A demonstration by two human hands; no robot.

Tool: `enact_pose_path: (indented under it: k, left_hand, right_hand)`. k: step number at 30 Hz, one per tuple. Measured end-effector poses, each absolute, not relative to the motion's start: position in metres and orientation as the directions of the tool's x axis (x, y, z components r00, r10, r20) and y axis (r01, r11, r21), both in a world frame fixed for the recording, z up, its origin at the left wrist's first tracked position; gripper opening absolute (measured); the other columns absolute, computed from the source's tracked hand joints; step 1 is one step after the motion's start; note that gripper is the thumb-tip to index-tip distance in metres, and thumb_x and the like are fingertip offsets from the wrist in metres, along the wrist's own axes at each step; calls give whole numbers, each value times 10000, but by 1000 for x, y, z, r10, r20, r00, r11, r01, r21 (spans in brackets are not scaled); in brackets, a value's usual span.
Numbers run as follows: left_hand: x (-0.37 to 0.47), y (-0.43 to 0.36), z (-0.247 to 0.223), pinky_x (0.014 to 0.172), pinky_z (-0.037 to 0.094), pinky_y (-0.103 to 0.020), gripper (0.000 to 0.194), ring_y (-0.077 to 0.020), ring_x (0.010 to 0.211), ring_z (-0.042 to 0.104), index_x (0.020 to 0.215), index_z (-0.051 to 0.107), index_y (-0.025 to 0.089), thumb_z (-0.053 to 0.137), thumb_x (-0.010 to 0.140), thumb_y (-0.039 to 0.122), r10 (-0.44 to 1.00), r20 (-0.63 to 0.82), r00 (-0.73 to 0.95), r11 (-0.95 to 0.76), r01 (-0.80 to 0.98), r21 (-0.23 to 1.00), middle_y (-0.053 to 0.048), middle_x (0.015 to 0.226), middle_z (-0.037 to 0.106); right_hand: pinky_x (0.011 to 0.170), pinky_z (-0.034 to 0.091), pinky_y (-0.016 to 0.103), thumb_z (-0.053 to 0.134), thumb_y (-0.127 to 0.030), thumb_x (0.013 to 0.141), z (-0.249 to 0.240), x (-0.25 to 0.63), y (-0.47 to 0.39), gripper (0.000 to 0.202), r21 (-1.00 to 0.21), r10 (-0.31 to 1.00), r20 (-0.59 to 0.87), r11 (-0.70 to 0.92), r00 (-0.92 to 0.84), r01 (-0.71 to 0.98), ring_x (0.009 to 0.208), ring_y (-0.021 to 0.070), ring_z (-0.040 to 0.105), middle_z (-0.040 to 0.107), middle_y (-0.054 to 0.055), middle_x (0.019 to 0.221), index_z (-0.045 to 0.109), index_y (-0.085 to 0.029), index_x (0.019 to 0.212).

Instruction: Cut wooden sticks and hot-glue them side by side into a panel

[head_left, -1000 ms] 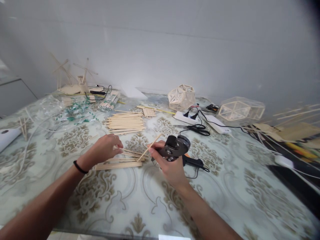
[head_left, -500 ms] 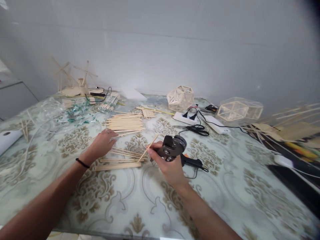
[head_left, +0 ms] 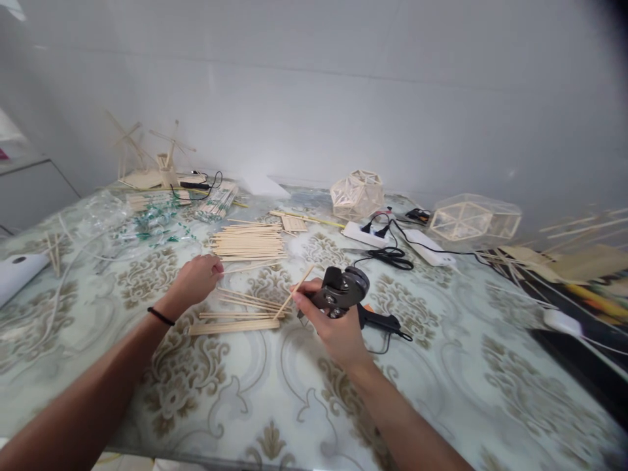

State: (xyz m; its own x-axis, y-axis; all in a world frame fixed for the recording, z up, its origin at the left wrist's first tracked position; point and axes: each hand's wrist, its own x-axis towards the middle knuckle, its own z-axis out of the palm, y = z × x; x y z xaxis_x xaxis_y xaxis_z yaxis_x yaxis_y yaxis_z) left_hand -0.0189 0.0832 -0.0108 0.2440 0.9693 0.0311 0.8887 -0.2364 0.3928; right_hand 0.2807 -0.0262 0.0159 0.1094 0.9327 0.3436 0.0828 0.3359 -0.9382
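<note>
My left hand [head_left: 199, 275], a black band at its wrist, has its fingers pinched at the near end of a thin wooden stick [head_left: 252, 267]. That stick lies just in front of a pile of wooden sticks [head_left: 248, 242]. In my right hand [head_left: 338, 330] is a dark metal hand tool [head_left: 338, 292] with a round end, its exact kind unclear. Thumb and forefinger of the same hand also pinch a short wooden stick [head_left: 294, 291], slanted over the ends of several loose sticks [head_left: 240, 316] lying between the hands.
A black glue gun [head_left: 383, 319] lies right of my right hand. Behind are a white power strip [head_left: 366, 233] with black plugs and cables, and two faceted wooden-frame models [head_left: 358, 194]. Clear plastic wrapping [head_left: 103, 212] and packaged sticks [head_left: 218, 199] lie at the left back.
My left hand has drawn slightly back left from the pile, with one stick now apart from the others. My right hand stays nearly in place with the tool and short stick.
</note>
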Motion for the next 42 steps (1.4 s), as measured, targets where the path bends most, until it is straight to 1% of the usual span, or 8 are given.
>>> enact_pose_path:
  k: [9, 18, 21, 24, 27, 32, 38, 42]
  left_hand:
    - [-14, 81, 3, 960, 633, -469, 331, -258, 1119, 715, 1308, 672, 171, 691, 1046, 373, 977, 128, 174, -215, 746, 631, -107, 1317, 697]
    - [-9, 64, 31, 832, 642, -386, 261, -199, 932, 728, 1158, 700, 141, 702, 1041, 374, 947, 315, 70, -320, 324, 890, -65, 1103, 736]
    - [-2, 51, 47, 764, 609, -332, 253, -161, 793, 687, 1010, 731, 142, 762, 986, 392, 923, 384, 32, -384, 159, 910, -22, 915, 726]
    - [8, 36, 58, 721, 577, -284, 230, -141, 723, 665, 885, 800, 178, 867, 867, 398, 913, 405, 50, -406, 17, 914, -42, 909, 773]
    - [18, 26, 63, 691, 587, -294, 220, -162, 699, 687, 862, 831, 193, 889, 843, 404, 910, 403, 94, -397, -71, 915, -58, 856, 793]
    - [29, 16, 60, 724, 633, -291, 210, -169, 706, 739, 890, 847, 190, 907, 851, 387, 906, 384, 180, -362, -142, 921, -65, 853, 807]
    - [41, 7, 56, 739, 680, -276, 201, -181, 729, 793, 886, 848, 169, 908, 858, 359, 897, 351, 268, -312, -180, 933, -86, 912, 833]
    - [47, 2, 53, 738, 676, -233, 152, -167, 747, 805, 897, 852, 173, 892, 879, 318, 892, 339, 298, -297, -178, 938, -78, 908, 836]
  right_hand:
    - [817, 625, 398, 816, -320, 829, 15, 281, -26, 108, -935, 928, 352, 344, 125, 82, 805, 237, 756, 817, 57, 865, 781, -218, 825]
    - [828, 611, 398, 827, -378, 835, 13, 281, -26, 170, -930, 921, 364, 353, 136, 103, 822, 240, 747, 803, 57, 853, 763, -222, 817]
    - [840, 610, 397, 814, -363, 841, 14, 279, -26, 155, -928, 919, 368, 355, 142, 112, 840, 241, 750, 807, 59, 872, 756, -220, 823]
    - [801, 608, 383, 802, -357, 851, 15, 276, -28, 143, -927, 919, 369, 352, 138, 129, 806, 233, 743, 805, 54, 856, 767, -218, 834]
    - [797, 604, 386, 790, -353, 870, 15, 274, -28, 139, -926, 921, 366, 344, 138, 159, 796, 236, 743, 809, 55, 844, 788, -215, 852]
    - [826, 592, 388, 800, -351, 880, 11, 271, -27, 145, -914, 918, 379, 352, 117, 200, 806, 239, 738, 801, 54, 839, 782, -210, 854]
    - [890, 595, 373, 802, -371, 894, 10, 269, -27, 159, -896, 912, 408, 395, 29, 201, 936, 251, 753, 814, 76, 974, 789, -212, 900]
    - [848, 600, 356, 795, -359, 899, 12, 268, -30, 148, -898, 920, 392, 386, -16, 212, 867, 239, 758, 825, 64, 915, 800, -213, 877]
